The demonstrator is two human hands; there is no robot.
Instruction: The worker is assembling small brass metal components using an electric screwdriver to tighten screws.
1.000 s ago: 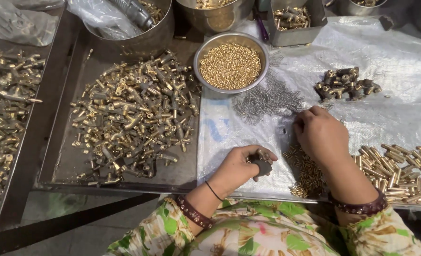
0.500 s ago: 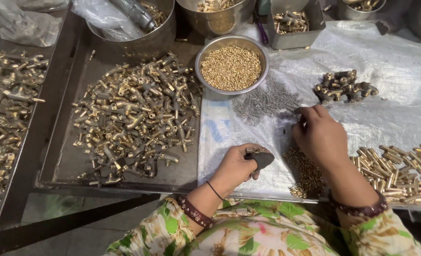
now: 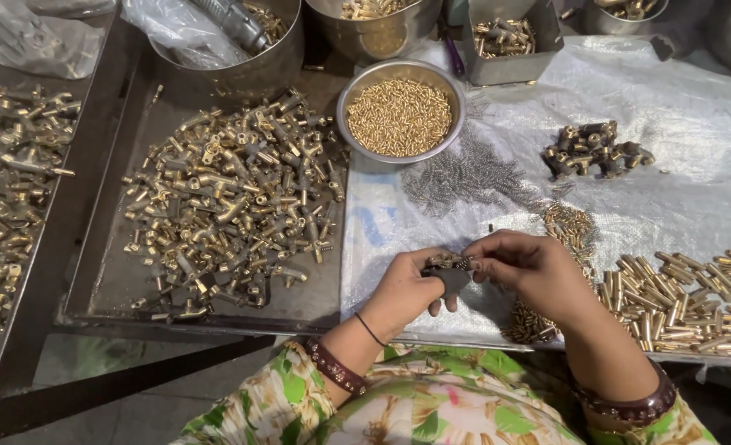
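Note:
My left hand (image 3: 405, 287) grips a small brass fitting with a dark handle (image 3: 448, 273) near the front edge of the white plastic sheet (image 3: 686, 107). My right hand (image 3: 527, 268) has come in against it, its fingertips pinched on the top of the same fitting. What those fingertips hold is too small to tell. Just behind my hands lies a heap of small grey springs (image 3: 462, 175). Under my right wrist sits a pile of tiny brass pins (image 3: 530, 323).
A steel bowl of brass pins (image 3: 400, 113) stands behind the springs. Brass tubes (image 3: 686, 301) lie at the right, dark fittings (image 3: 593, 149) at the back right. A metal tray (image 3: 110, 280) holds many brass valve parts (image 3: 233, 198). More parts (image 3: 7, 181) lie at the far left.
My right hand has drawn back from the springs toward me and now meets my left hand at the fitting. My left hand has barely moved.

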